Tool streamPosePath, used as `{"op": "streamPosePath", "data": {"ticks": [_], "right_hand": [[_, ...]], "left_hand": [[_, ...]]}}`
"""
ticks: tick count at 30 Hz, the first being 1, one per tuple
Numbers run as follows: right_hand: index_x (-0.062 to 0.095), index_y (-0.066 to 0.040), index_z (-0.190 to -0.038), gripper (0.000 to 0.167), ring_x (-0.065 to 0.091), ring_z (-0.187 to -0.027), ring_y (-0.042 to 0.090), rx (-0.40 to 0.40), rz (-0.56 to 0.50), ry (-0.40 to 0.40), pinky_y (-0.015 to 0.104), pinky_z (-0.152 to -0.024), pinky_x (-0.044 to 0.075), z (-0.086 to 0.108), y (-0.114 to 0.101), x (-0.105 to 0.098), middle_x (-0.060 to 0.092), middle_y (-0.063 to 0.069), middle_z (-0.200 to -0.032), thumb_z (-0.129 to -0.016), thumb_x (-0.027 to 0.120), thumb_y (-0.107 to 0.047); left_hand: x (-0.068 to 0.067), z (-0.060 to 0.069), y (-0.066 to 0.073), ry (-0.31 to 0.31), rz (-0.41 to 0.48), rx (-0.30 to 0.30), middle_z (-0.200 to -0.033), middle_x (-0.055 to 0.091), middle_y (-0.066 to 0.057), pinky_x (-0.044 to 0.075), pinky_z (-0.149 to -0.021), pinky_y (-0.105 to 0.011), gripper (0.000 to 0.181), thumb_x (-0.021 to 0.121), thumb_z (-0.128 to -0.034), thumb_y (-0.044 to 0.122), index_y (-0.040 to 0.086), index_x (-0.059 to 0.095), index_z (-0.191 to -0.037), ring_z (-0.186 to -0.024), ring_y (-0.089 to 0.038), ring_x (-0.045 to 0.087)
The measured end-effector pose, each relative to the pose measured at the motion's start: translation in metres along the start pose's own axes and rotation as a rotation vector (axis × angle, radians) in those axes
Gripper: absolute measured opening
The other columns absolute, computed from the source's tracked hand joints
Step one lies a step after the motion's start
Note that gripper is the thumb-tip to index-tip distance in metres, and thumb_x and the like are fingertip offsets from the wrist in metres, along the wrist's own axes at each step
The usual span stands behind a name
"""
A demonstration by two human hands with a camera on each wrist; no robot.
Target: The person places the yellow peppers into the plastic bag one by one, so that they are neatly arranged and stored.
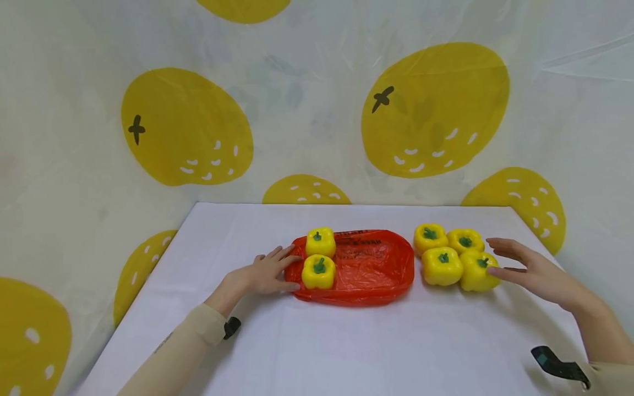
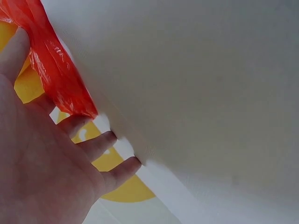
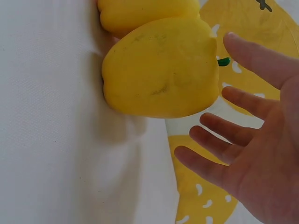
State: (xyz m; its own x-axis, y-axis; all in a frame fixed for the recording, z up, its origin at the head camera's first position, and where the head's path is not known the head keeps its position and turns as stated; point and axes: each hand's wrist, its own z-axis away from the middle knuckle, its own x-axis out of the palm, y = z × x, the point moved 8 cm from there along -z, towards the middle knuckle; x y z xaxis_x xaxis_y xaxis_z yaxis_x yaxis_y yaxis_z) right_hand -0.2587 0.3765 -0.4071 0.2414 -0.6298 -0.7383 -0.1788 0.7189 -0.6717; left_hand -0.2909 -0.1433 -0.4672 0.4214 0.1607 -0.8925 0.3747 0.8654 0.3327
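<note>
A red plastic bag (image 1: 369,269) lies flat on the table, dark print along its far side. Two yellow bell peppers (image 1: 318,272) stand on its left end, one behind the other. My left hand (image 1: 267,272) is at the bag's left edge, fingers spread; in the left wrist view the thumb and some fingertips touch the red plastic (image 2: 58,70). Right of the bag, several more yellow bell peppers (image 1: 442,267) stand in a cluster. My right hand (image 1: 532,272) is beside the nearest right pepper (image 3: 161,70), fingers apart and holding nothing.
A white cloth covers the table (image 1: 317,352), whose far edge meets a pale curtain (image 1: 307,121) printed with large yellow fruit. Each wrist wears a black strap (image 1: 559,366).
</note>
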Motion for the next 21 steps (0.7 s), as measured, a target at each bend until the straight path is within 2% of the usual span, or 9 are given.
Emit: {"op": "streamPosePath", "data": {"ticks": [2, 5, 7, 8, 9, 12, 14, 21], "right_hand": [[0.027, 0.002, -0.158, 0.073, 0.034, -0.135, 0.054, -0.003, 0.008, -0.007, 0.078, -0.093, 0.036, 0.0002, 0.0016, 0.0021, 0.034, 0.032, -0.155, -0.103, 0.065, -0.028], [0.031, 0.0, -0.157, 0.073, 0.038, -0.134, 0.051, -0.005, 0.032, -0.007, 0.055, -0.099, 0.049, -0.0003, 0.0045, 0.0032, 0.037, 0.029, -0.155, -0.101, 0.067, -0.029], [0.032, -0.001, -0.156, 0.072, 0.038, -0.133, 0.051, -0.007, 0.035, -0.012, 0.051, -0.097, 0.052, 0.0002, 0.0058, 0.0043, 0.037, 0.028, -0.155, -0.1, 0.069, -0.028], [0.033, -0.001, -0.156, 0.072, 0.038, -0.133, 0.051, -0.009, 0.035, -0.013, 0.043, -0.095, 0.053, 0.0007, 0.0063, 0.0046, 0.037, 0.027, -0.156, -0.1, 0.07, -0.028], [0.034, -0.002, -0.156, 0.072, 0.039, -0.133, 0.051, -0.011, 0.038, -0.012, 0.034, -0.092, 0.053, 0.0011, 0.0065, 0.005, 0.037, 0.026, -0.156, -0.099, 0.07, -0.028], [0.035, -0.001, -0.154, 0.072, 0.038, -0.133, 0.054, -0.017, 0.012, -0.017, 0.028, -0.091, 0.052, 0.0018, 0.005, 0.0071, 0.036, 0.026, -0.156, -0.098, 0.072, -0.026], [0.037, 0.0, -0.153, 0.071, 0.04, -0.133, 0.053, -0.02, 0.008, -0.014, 0.013, -0.084, 0.044, 0.0017, 0.0034, 0.008, 0.037, 0.026, -0.155, -0.097, 0.073, -0.026], [0.04, 0.003, -0.152, 0.071, 0.042, -0.13, 0.053, -0.014, -0.001, -0.012, 0.011, -0.082, 0.044, 0.0032, 0.001, 0.0093, 0.039, 0.029, -0.153, -0.097, 0.074, -0.025]], "left_hand": [[0.0001, 0.0006, 0.0002, 0.002, 0.0, 0.004, -0.171, 0.014, -0.003, 0.015, -0.117, -0.069, 0.084, 0.064, -0.0907, 0.065, 0.029, 0.035, -0.161, -0.155, -0.037, 0.01], [-0.0003, 0.0008, 0.0008, 0.007, -0.005, 0.011, -0.171, 0.014, -0.003, 0.014, -0.117, -0.068, 0.083, 0.063, -0.0914, 0.065, 0.029, 0.035, -0.161, -0.155, -0.037, 0.01], [-0.0001, 0.0007, 0.0013, 0.007, -0.01, 0.013, -0.171, 0.014, -0.003, 0.014, -0.118, -0.068, 0.083, 0.063, -0.0917, 0.065, 0.029, 0.035, -0.161, -0.155, -0.037, 0.009], [0.0004, 0.0004, 0.0013, 0.007, -0.012, 0.013, -0.171, 0.014, -0.003, 0.014, -0.118, -0.068, 0.084, 0.063, -0.0916, 0.065, 0.028, 0.034, -0.161, -0.155, -0.037, 0.009], [0.0009, 0.0001, 0.0013, 0.005, -0.016, 0.013, -0.171, 0.014, -0.003, 0.015, -0.118, -0.068, 0.084, 0.062, -0.0918, 0.066, 0.028, 0.034, -0.161, -0.155, -0.037, 0.009], [0.0007, 0.0005, 0.0009, 0.003, -0.011, 0.006, -0.171, 0.014, -0.004, 0.015, -0.117, -0.068, 0.085, 0.062, -0.0912, 0.067, 0.027, 0.034, -0.161, -0.155, -0.037, 0.009], [0.0001, 0.0012, 0.0003, 0.001, -0.004, 0.0, -0.171, 0.014, -0.004, 0.014, -0.117, -0.069, 0.086, 0.063, -0.0908, 0.067, 0.027, 0.035, -0.161, -0.155, -0.037, 0.009], [-0.0001, 0.0018, 0.0005, 0.0, 0.009, 0.006, -0.171, 0.014, -0.004, 0.013, -0.117, -0.069, 0.085, 0.063, -0.091, 0.066, 0.027, 0.035, -0.161, -0.155, -0.037, 0.009]]}}
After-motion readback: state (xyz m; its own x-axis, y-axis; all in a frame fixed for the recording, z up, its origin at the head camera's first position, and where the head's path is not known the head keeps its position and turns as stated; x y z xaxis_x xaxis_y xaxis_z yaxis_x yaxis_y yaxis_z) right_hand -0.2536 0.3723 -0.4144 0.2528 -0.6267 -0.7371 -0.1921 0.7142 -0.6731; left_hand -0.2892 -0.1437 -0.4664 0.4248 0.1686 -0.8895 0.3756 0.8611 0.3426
